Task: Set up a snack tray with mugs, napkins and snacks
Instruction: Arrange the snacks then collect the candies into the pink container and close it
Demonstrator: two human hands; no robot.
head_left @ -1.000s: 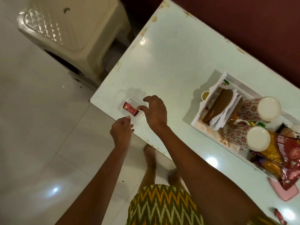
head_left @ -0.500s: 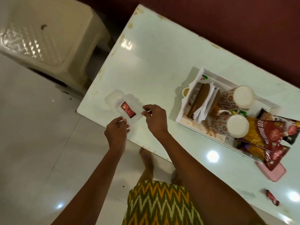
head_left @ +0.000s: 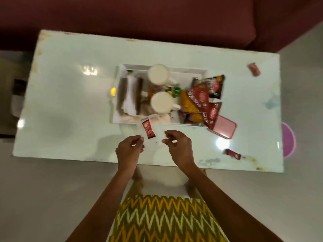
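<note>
A white tray [head_left: 188,69] stands mid-table. It holds two upside-down floral mugs [head_left: 158,74] [head_left: 161,102], folded white and brown napkins [head_left: 129,96] at its left end, and red and yellow snack packets [head_left: 201,100] at its right end. My left hand [head_left: 129,151] and my right hand [head_left: 178,145] each pinch one side of a small clear plastic container [head_left: 150,130] with a red sachet [head_left: 147,131] inside. The container hangs just in front of the tray's near rim.
A pink phone [head_left: 224,128] lies by the tray's right corner. Small red sachets lie at the far right [head_left: 254,69] and near right [head_left: 233,153] of the white table [head_left: 70,102]. A dark red sofa [head_left: 139,18] runs behind it. A purple stool [head_left: 288,139] stands at the right.
Both hands lifted the clear container off the table's left corner and carried it to the tray's near rim. The view swung to face the table squarely.
</note>
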